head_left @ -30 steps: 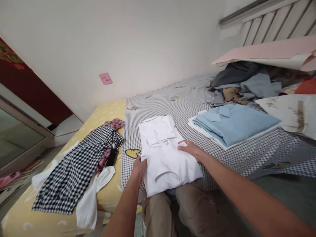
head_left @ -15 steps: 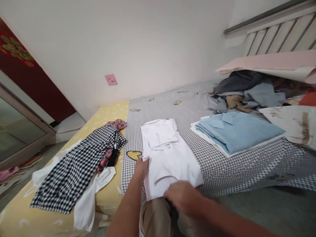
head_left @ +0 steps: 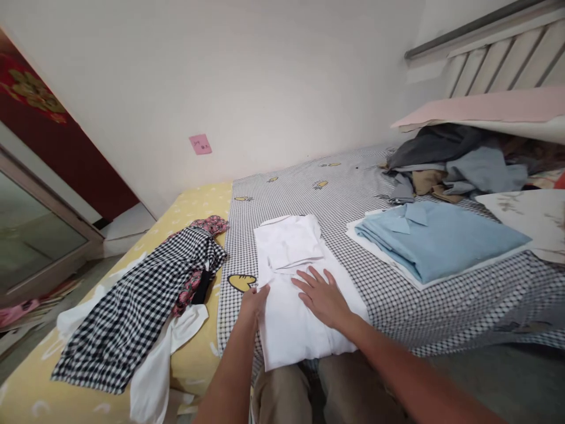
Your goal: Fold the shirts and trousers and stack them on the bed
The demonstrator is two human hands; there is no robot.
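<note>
A white shirt, partly folded, lies flat on the bed's near edge, with a folded part at its far end. At its left edge my left hand is closed on the fabric, thumb on top; its other fingers are mostly hidden. My right hand rests palm down on the middle of the shirt, fingers spread just short of the folded part. To the right, a folded light blue shirt lies on top of a white folded garment.
On the yellow sheet at left lies a black-and-white checked garment with white sleeves and a floral cloth. Heaped dark and grey clothes sit at the back right under a pink board. A checked bedsheet runs to the wall.
My right hand has moved from the shirt's near edge up onto its middle and opened flat. The shirt's near end looks smoother. My left hand stays at the left edge.
</note>
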